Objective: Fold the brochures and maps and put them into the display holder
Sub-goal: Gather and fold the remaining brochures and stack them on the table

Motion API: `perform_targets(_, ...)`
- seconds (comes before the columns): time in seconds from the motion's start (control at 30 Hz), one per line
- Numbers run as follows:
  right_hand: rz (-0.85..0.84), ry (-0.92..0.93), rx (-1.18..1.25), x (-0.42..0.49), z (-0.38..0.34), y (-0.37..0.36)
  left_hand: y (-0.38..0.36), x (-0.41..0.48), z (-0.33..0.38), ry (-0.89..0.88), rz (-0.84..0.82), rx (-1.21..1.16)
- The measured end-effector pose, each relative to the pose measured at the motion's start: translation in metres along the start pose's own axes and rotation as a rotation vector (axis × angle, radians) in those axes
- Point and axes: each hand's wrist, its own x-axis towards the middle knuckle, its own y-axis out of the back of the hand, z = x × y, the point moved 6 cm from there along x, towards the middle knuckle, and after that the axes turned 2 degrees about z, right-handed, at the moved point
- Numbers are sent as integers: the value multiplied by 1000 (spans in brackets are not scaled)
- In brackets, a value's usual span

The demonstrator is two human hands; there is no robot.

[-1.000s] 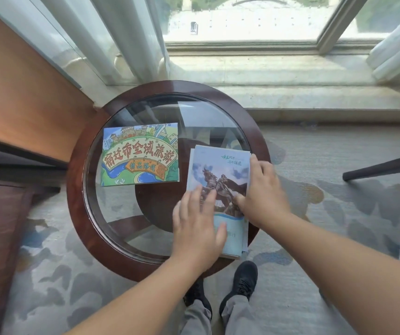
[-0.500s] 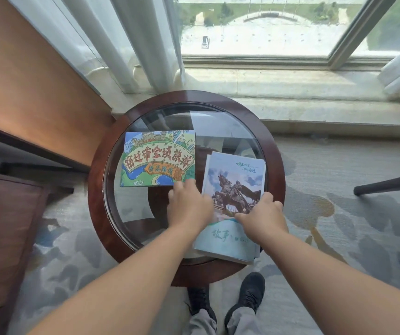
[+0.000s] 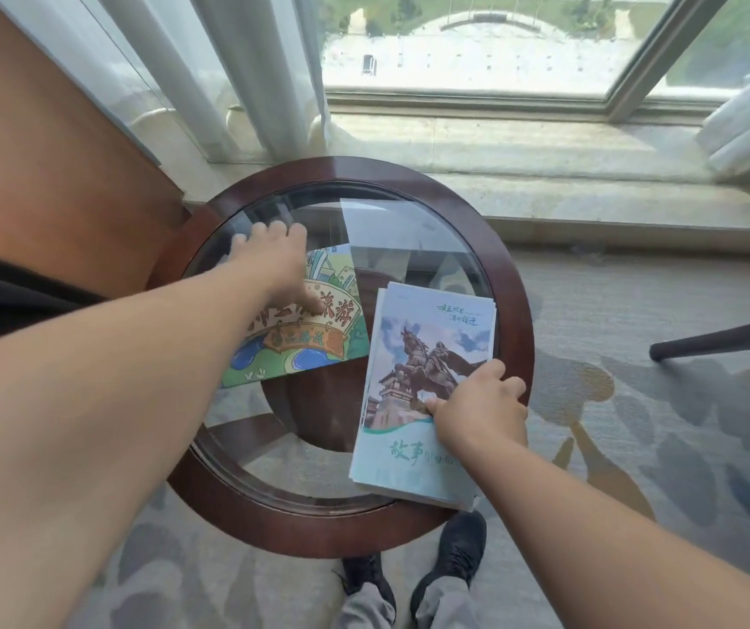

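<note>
Brochure stack [image 3: 414, 356] looks folded; the map [image 3: 318, 338] is likely the step in hand.
The stack sits at the right near side of the glass table [image 3: 514, 320], its near corner overhanging the wooden rim. The right hand [image 3: 482, 406] pinches its right edge, thumb on the cover and fingers curled round the edge. The map lies just left of it. The left hand [image 3: 273, 261] rests across it, fingers [image 3: 278, 229] slightly spread over its far edge, thumb pressed on the cover. No display holder is in view. Next move probably needs the map's edge lifted off the slick glass, then the holder located.
</note>
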Motion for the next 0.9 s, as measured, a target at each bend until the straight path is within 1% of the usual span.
perform_targets(0.07,0,2,0,0,0,0,-4,-6,-5,50,-24,-18)
perform_targets(0.17,5,5,5,-1,0,1,-3,-15,-20,107,-70,-199)
perform_targets(0.23,-6,6,15,-2,0,2,4,-21,-29,79,-67,-301)
perform_targets(0.3,-30,15,37,-4,1,5,19,-28,-41,54,-11,-429)
perform_targets(0.37,-58,25,71,-5,4,8,36,-38,-54,87,50,-592)
perform_targets(0.47,-107,7,158,-6,9,11,48,-58,-58,174,67,-949)
perform_targets(0.53,-113,-42,302,-6,12,15,42,-71,-41,209,31,-1142)
perform_targets(0.63,-77,-107,542,-5,16,25,14,-92,4,294,-39,-1259)
perform_targets(0.73,-92,-102,586,-5,18,30,-27,-113,53,420,-107,-1417)
perform_targets(0.77,-116,-92,579,-6,18,30,-37,-119,66,455,-103,-1419)
perform_targets(0.8,-144,-82,574,-6,18,28,-45,-124,76,482,-88,-1371)
perform_targets(0.83,-170,-74,578,-6,18,26,-50,-128,83,503,-65,-1270)
perform_targets(0.9,-205,-67,591,-5,17,23,-51,-133,87,525,-7,-988)
